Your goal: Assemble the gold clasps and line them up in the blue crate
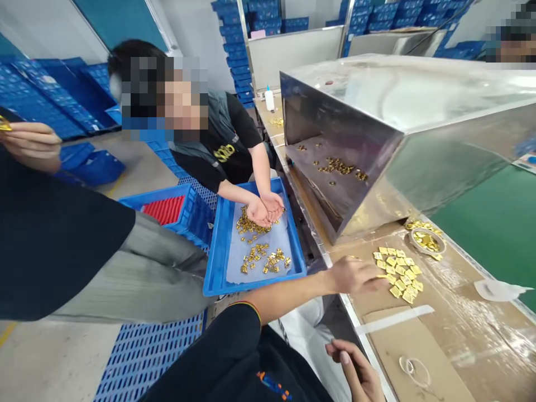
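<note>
A careless drag by the left hand (pixel 352 273), whose grip cannot be told, could scatter the gold pieces (pixel 405 280) beside its fingertips; the right hand (pixel 360 369) curls loosely, contents unclear.

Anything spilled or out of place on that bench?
Possibly: some gold pieces lie loose behind and beside the round container rather than inside it, so they look spilled, though they may have been put there.

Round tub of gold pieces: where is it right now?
In the head view, the round tub sits on the table at the right, just below the metal box and up-right of the laid-out gold pieces.
</note>
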The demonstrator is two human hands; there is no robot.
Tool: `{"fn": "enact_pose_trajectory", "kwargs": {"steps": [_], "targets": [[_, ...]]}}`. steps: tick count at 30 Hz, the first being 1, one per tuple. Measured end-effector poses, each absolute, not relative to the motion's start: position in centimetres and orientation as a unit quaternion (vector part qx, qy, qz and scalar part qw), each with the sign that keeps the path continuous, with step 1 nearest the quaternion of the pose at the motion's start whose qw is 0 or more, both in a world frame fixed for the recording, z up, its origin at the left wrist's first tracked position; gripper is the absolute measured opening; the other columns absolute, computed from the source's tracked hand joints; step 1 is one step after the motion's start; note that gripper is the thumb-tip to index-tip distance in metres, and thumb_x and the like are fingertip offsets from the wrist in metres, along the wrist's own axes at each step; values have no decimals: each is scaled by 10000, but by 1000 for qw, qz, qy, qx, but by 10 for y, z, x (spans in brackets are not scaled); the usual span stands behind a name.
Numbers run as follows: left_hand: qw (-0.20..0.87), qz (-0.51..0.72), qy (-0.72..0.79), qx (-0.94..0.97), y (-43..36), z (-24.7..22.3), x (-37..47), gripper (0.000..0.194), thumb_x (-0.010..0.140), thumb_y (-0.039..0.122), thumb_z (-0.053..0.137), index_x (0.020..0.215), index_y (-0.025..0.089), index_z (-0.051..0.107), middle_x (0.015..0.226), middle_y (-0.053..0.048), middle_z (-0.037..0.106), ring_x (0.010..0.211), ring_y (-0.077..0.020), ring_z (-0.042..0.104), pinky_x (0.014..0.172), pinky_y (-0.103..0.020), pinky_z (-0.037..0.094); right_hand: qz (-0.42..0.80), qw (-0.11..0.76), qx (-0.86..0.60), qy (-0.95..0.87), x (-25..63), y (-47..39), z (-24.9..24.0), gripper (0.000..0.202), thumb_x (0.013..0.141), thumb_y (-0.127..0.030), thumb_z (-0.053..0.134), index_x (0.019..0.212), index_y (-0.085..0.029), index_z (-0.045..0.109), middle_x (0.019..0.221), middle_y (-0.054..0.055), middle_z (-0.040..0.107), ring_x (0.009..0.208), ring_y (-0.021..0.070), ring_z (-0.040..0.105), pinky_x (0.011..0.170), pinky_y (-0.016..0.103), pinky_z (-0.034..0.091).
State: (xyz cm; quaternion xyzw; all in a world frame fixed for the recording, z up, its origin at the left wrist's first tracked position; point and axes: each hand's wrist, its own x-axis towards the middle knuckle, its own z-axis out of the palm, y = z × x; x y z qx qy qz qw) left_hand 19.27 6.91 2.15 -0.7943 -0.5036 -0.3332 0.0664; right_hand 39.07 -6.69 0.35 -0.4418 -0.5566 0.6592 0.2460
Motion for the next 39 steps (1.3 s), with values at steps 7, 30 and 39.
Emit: {"fn": "enact_pose_trajectory", "kwargs": {"steps": [7, 30, 39], "targets": [[32, -243, -827, -507, 12, 30, -21, 396, 1056, 265, 338, 829, 166, 648, 667, -51, 680, 608, -158, 629, 611, -259, 471, 631, 205, -436, -608, 353, -58, -5, 459, 910, -630, 601, 992, -208, 760, 915, 122, 792, 869, 275, 754, 827, 367, 633], [-205, -70, -932, -292, -122, -90, -95, 567, 969, 315, 462, 1507, 137, 453, 1665, -194, 295, 1560, -377, 217, 1239, -535, 266, 307, 39, -315, -897, 144, 8, -90, 340, 996, -229, 425, 1228, -131, 654, 1312, 201, 651, 1233, 309, 610, 1047, 425, 459], [-306, -4, -917, -255, -176, -119, -37, 682, 961, 470, 451, 1591, 233, 343, 1697, -168, 199, 1557, -405, 214, 1201, -590, 289, 251, -69, -232, -937, 158, -37, -89, 395, 1062, -266, 416, 785, -193, 687, 766, 84, 733, 768, 235, 703, 775, 333, 402]]}}
